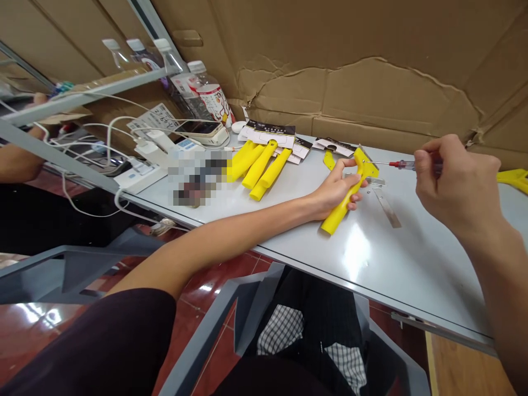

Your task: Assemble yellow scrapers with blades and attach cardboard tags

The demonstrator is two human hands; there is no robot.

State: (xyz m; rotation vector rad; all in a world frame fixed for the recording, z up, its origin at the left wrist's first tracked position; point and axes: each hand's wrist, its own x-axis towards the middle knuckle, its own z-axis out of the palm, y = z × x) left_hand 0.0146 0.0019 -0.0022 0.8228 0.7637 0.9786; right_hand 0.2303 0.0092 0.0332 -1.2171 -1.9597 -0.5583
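left hand [336, 191] held plastic handle [339, 206] on table [412, 269] | just right of that grip: metal strip [386, 208] | farther right: screwdriver [402, 164] in right hand [457, 184], above table | left of grip: handle pile [256, 169] | behind pile: packaging cards [268, 135] | farther left: phone [202, 128], power strip [140, 179]

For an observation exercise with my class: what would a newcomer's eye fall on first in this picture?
Bright yellow plastic handles catch the eye first, clustered mid-table, with another yellow handle gripped by the left hand. At right, the right hand holds a red-tipped screwdriver above the grey table, and torn cardboard fills the wall behind.
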